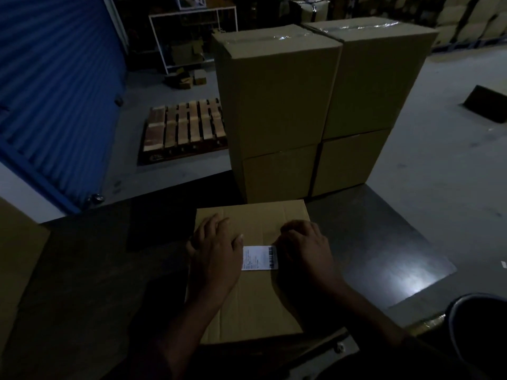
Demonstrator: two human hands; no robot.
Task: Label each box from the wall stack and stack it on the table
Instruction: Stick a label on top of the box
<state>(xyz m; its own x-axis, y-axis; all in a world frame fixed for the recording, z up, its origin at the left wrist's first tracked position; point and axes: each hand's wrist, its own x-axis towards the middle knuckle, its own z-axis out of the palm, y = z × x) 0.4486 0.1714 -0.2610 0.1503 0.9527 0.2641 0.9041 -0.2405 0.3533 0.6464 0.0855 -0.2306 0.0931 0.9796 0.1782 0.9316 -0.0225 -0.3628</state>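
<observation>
Fingers flat, both hands pressing label [260, 257] onto box [255, 305], L hand [214, 255], R hand [303, 249], holding nothing

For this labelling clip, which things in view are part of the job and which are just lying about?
Job: left hand and right hand flat on the near box; white label; stacked boxes; table.
Lying about: wooden pallet; blue shutter; white rack.

Plain brown cardboard boxes [277, 97], a white label [259, 257] with black barcode stripes, a ribbed blue shutter [55, 86], a dark grey table [370, 237].
</observation>
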